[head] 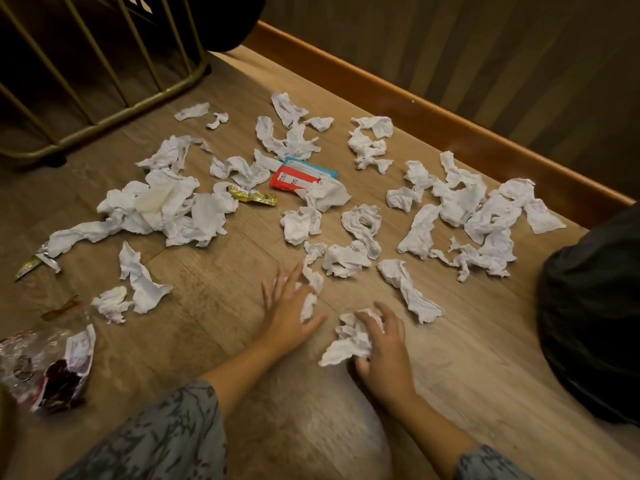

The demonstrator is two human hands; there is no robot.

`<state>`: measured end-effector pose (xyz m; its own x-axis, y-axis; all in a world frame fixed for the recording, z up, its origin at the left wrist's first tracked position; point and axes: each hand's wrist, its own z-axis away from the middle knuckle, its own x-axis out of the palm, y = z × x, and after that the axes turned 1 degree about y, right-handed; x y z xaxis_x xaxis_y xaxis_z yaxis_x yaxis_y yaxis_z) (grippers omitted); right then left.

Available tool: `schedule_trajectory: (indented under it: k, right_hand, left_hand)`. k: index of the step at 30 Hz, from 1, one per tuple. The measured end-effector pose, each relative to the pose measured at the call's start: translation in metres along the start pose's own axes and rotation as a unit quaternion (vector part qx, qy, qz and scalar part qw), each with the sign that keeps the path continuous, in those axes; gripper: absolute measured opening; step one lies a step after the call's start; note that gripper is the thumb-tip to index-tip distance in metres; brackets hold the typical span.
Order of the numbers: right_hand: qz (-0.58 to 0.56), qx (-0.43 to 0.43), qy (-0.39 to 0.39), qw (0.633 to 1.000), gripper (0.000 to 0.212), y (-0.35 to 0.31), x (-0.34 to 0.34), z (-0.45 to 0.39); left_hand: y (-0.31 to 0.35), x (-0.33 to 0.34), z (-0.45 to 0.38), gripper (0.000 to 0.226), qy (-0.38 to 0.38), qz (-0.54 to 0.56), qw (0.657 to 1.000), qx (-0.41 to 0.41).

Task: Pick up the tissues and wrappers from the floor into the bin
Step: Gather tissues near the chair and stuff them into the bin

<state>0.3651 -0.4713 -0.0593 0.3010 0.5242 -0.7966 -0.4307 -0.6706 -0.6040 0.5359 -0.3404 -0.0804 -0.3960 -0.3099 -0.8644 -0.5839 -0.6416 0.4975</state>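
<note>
The head camera looks down on a wood-grain plank floor [214, 306] littered with soft, crumpled white tissues [162, 206]. The right hand [381, 344] curls its fingers around a wadded tissue [349, 341], gripping it against the floor. The left hand [289, 306] lies with fingers spread, a small tissue scrap [310, 303] caught between thumb and forefinger. A glossy yellow wrapper [252, 195] lies with its long axis left to right; a flat red-and-blue packet [301, 174] sits beyond it. A crinkled clear wrapper [52, 365] is cut off at the left edge. A dark bag [592, 317] at right is only partly visible.
</note>
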Motion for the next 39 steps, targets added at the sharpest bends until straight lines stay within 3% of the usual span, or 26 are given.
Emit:
schedule_trajectory:
  k: [2, 4, 9, 12, 15, 19, 23, 25, 27, 30, 32, 34, 37, 39]
  right_hand:
    - [0.036, 0.051, -0.02, 0.998, 0.066, -0.002, -0.003, -0.005]
    - [0.057, 0.035, -0.045, 0.997, 0.062, -0.004, -0.001, -0.008]
    - [0.09, -0.007, -0.119, 0.989, 0.027, -0.01, -0.003, -0.018]
    - [0.049, 0.057, -0.137, 0.988, 0.016, -0.011, -0.018, -0.037]
    - [-0.008, 0.111, -0.138, 0.984, 0.021, -0.016, -0.05, -0.064]
    - [0.029, 0.084, -0.202, 0.975, 0.03, -0.028, -0.118, -0.099]
    - [0.167, 0.034, -0.254, 0.952, 0.07, -0.048, -0.2, -0.129]
    - [0.184, 0.048, -0.264, 0.946, 0.092, -0.061, -0.243, -0.14]
    - [0.161, 0.056, -0.235, 0.957, 0.092, -0.067, -0.279, -0.144]
    - [0.094, 0.052, -0.119, 0.987, 0.068, -0.063, -0.312, -0.143]
    - [0.049, 0.06, -0.05, 0.996, 0.066, -0.053, -0.326, -0.141]
    - [0.026, 0.066, -0.004, 0.997, 0.05, -0.04, -0.338, -0.137]
    - [-0.026, 0.074, 0.058, 0.995, 0.02, -0.015, -0.359, -0.123]
    - [-0.131, 0.086, 0.106, 0.982, 0.029, 0.001, -0.375, -0.108]
  left_hand:
    - [-0.006, 0.004, 0.009, 0.049, 0.04, 0.036, 0.998, -0.017]
    - [-0.012, -0.002, 0.021, 0.031, 0.104, 0.087, 0.991, -0.001]
    - [-0.013, -0.023, 0.029, 0.016, 0.125, 0.132, 0.983, -0.038]
    - [-0.01, -0.026, 0.015, 0.046, 0.084, 0.114, 0.987, -0.081]
    - [-0.005, -0.028, 0.002, 0.042, 0.058, 0.039, 0.992, -0.103]
    - [0.003, -0.035, -0.006, 0.015, 0.026, 0.026, 0.995, -0.09]
    - [0.039, -0.059, -0.023, 0.037, 0.009, 0.062, 0.991, -0.12]
    - [0.073, -0.078, -0.041, 0.032, 0.019, 0.099, 0.989, -0.112]
    - [0.114, -0.103, -0.063, 0.029, 0.033, 0.129, 0.988, -0.073]
    - [0.175, -0.144, -0.094, 0.039, 0.001, 0.12, 0.993, -0.016]
    - [0.213, -0.167, -0.109, 0.027, -0.022, 0.111, 0.994, 0.01]
    - [0.251, -0.182, -0.119, 0.017, -0.011, 0.097, 0.995, 0.035]
    - [0.307, -0.187, -0.122, 0.03, -0.022, 0.077, 0.996, 0.036]
    - [0.343, -0.177, -0.12, 0.039, -0.053, 0.14, 0.989, 0.002]
